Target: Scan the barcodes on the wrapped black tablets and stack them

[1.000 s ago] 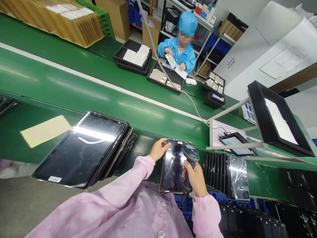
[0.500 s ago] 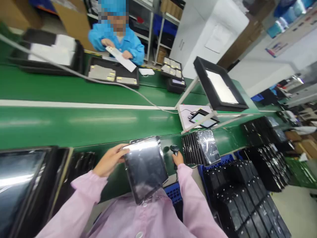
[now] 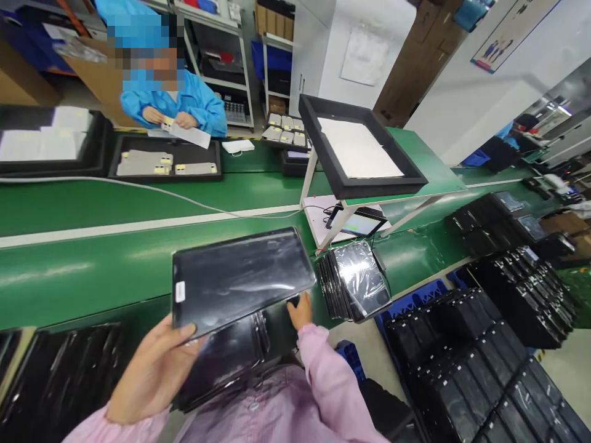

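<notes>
The left hand [image 3: 154,366] grips the black tablet [image 3: 240,277] over the near edge of the worktop [image 3: 143,317], and its white label [image 3: 180,291] has come into sight. The right hand [image 3: 301,312] is by its right corner; I cannot tell what those fingers grip

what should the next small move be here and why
Probably swing the scanner in the right hand toward the white label: the left hand holds the tablet-like panel with its label exposed, and the mostly hidden scanner is at the opposite end.
</notes>
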Available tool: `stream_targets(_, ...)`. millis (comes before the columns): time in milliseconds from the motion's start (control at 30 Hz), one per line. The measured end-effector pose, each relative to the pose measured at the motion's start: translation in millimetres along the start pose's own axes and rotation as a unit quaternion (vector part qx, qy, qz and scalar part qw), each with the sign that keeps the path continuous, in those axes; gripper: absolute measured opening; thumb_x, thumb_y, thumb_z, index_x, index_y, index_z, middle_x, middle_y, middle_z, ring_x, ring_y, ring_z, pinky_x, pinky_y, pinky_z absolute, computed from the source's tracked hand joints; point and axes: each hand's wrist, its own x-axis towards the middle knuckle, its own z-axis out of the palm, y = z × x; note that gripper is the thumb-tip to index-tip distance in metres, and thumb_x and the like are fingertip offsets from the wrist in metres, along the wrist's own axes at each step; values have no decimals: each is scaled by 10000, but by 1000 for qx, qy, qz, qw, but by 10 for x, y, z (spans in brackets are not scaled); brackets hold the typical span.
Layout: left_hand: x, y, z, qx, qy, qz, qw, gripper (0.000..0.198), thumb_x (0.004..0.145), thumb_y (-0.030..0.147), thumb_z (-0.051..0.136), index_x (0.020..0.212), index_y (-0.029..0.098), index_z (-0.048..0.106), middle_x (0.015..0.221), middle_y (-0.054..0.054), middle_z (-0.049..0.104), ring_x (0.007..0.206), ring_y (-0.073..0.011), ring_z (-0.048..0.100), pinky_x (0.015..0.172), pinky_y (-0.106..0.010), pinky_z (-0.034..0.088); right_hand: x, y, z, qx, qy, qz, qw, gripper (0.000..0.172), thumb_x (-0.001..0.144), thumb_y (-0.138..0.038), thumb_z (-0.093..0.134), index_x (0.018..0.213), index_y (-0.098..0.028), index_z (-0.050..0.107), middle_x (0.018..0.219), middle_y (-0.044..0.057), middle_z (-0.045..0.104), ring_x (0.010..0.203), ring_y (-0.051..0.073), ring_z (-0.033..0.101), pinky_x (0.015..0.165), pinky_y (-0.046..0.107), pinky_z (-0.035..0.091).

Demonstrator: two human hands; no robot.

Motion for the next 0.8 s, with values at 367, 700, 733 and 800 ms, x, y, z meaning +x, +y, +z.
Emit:
stream_targets(367,-435,-1612,1391,27,-262,-78,962,675,639,410,887,1277,289,701,1311,-74,735,1281,-340,647,1168,-530,469,-679,-649,-1508,425,109,-2,898,812,821,-497,791,1523,-258,461,1287,91,717,1098,279,706,1011,483,565)
stream_targets(700,238,-2379,2098,226,-247,108,936,870,917,540,574,1621,126,277,1723,-208,216,1609,-315,187,1322,-498,166,158,-319,-3030,144,23,-52,988,712,710,-466,871,1326,-192,645,1153,108,754,998,272,710,840,371,573)
stream_targets(733,255,-2405,2201,234,-238,104,937,880,930,535,546,1636,111,235,1739,-204,162,1623,-306,122,1330,-490,118,222,-310,-3041,121,16,-62,991,701,724,-475,860,1330,-194,649,1177,107,748,1049,274,701,894,378,562)
stream_targets(800,273,-2419,2379,233,-219,99,942,885,960,530,488,1656,95,157,1752,-192,95,1630,-284,53,1334,-470,68,340,-233,-3078,51,34,-83,995,700,716,-503,857,1310,-179,677,1206,117,738,1124,285,676,996,408,525)
